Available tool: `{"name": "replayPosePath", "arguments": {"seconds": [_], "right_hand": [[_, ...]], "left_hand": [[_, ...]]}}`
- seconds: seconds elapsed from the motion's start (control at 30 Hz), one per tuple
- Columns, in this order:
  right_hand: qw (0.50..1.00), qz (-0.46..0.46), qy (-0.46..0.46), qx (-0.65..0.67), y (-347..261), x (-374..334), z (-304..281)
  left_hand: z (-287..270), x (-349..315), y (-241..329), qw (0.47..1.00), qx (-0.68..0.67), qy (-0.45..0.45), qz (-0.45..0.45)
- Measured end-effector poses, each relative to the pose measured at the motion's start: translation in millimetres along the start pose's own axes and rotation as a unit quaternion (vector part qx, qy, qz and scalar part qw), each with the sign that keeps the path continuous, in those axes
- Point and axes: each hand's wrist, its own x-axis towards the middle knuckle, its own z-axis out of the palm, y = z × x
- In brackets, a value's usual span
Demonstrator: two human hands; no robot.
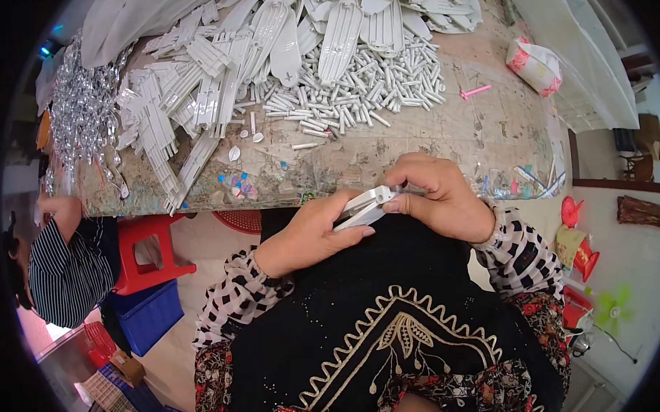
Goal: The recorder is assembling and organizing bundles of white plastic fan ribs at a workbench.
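Observation:
My left hand (307, 231) is closed around a white plastic piece (364, 207) made of narrow bars joined at an angle. It is held just off the table's near edge, above my lap. The fingers of my right hand (439, 195) pinch at the joined end of the same piece; whether a small part sits between the fingertips is hidden. Farther off lies a heap of short white plastic pins (363, 87). Behind and left of it are piles of white ribbed strips (155, 109) and long rounded white panels (343, 39).
The worn table (434, 140) bears a pink stick (476, 91) and a paper cup (535, 66). Silver tinsel-like strands (86, 99) hang at the left edge. Another person in a striped top (71, 277) sits at left near a red stool (150, 254) and a blue crate (148, 316).

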Motion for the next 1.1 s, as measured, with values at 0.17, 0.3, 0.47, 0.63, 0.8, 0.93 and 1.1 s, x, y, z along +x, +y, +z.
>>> {"name": "replayPosePath", "arguments": {"seconds": [0.17,0.3,0.47,0.63,0.8,0.93,1.1], "right_hand": [[0.989,0.047,-0.069,0.119,23.5,33.1,15.9],[0.995,-0.033,0.042,-0.089,48.7,72.4,43.7],[0.891,-0.201,0.013,-0.406,55.2,106.9,85.9],[0.919,-0.159,0.003,-0.361,67.2,117.5,93.1],[0.994,0.04,0.053,0.089,62.8,112.8,95.6],[0.93,0.1,0.09,0.341,64.0,113.2,110.5],[0.947,0.085,0.104,0.293,64.4,111.7,114.3]], "left_hand": [[-8.3,-25.1,-15.5,0.996,0.04,0.079,0.01],[-31.7,-44.6,-20.1,0.98,0.115,0.156,-0.052],[-49.2,-55.6,-23.2,0.92,0.341,0.153,-0.116],[-56.9,-54.6,-31.4,0.904,0.388,0.128,-0.126],[-68.6,-53.2,-36.6,0.906,0.397,0.092,-0.113],[-72.0,-53.4,-35.6,0.91,0.391,0.083,-0.11],[-73.0,-53.5,-35.0,0.909,0.394,0.081,-0.11]]}}
